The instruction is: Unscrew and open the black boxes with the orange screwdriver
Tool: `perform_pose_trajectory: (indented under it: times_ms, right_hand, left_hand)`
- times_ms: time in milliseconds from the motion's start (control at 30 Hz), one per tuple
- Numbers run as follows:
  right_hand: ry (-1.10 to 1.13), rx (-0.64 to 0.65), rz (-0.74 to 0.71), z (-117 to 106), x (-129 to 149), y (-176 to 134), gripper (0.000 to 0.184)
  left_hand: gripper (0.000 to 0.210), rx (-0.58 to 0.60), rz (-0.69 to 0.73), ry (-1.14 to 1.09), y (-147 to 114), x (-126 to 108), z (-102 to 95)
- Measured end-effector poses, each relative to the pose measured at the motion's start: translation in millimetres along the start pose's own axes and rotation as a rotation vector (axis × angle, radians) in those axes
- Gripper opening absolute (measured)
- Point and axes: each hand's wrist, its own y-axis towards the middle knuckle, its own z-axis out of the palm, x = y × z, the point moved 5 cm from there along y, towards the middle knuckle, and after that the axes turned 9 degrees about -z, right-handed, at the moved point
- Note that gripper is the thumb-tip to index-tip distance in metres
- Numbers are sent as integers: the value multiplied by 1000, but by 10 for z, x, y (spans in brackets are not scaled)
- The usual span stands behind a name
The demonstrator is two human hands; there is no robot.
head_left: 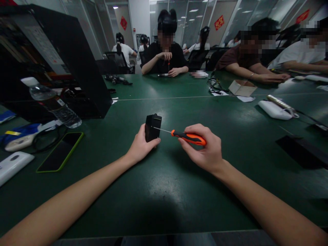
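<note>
My left hand (140, 145) is wrapped round a small black box (153, 131) with a little loop on its top, holding it upright on the green table. Its thumb lies across the lower front of the box. In my right hand (207, 147) is a screwdriver (189, 137) with an orange and black handle, held nearly level. The thin shaft points left, and its tip meets the face of the box. Whether a screw sits under the tip is too small to tell.
At left stand a black computer case (84, 68), a leaning water bottle (55, 102) and a green-edged phone (61, 152). A black flat object (302, 148) and a white pouch (275, 110) lie right. Across the green table (164, 177), a person in black holds a screwdriver; others sit at right.
</note>
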Motion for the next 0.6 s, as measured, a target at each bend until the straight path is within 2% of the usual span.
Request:
perform_pose_trajectory:
  times_ms: [100, 267, 433, 600]
  right_hand:
    - [-10, 35, 106, 24, -98, -30, 18]
    - [78, 132, 292, 149, -289, -135, 18]
    - [127, 289, 319, 324, -385, -233, 22]
    - [144, 352, 366, 420, -400, -286, 22]
  left_hand:
    - [40, 52, -28, -102, 9, 2, 21]
    - [43, 123, -28, -249, 10, -36, 42]
    - [51, 182, 13, -153, -11, -56, 70]
    - [50, 269, 31, -186, -27, -68, 127]
